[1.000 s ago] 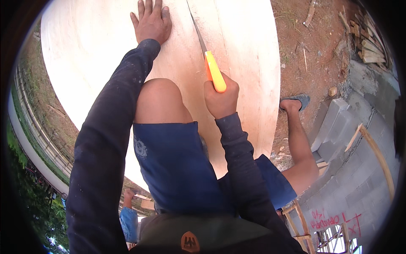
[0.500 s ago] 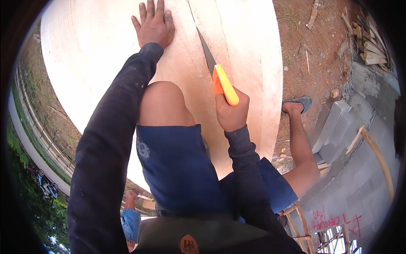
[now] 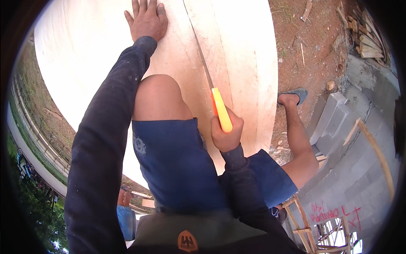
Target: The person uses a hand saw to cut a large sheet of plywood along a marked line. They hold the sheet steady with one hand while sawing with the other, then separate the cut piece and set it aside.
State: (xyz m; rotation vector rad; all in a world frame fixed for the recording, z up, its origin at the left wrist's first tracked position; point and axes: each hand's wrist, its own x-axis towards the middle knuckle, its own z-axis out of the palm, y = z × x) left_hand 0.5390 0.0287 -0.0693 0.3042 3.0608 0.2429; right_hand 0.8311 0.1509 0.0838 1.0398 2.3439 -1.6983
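A pale plywood sheet fills much of the upper view. My left hand lies on it near the top, fingers spread and palm down, holding nothing. My right hand is closed on the yellow and orange handle of a handsaw, whose blade lies in a long cut line running up the sheet, right of my left hand. My bare knee rests on the plywood beside the saw; my other leg is off the sheet, its sandalled foot on the dirt.
Scrap timber is piled at the upper right. Grey blocks and a block wall stand at right, with a wooden frame below. Another person's legs show at lower left, near a path and bicycles.
My right hand has drawn the saw down toward my body over both intervals. My left hand stays spread on the sheet; the whole view has shifted slightly left and up since half a second ago.
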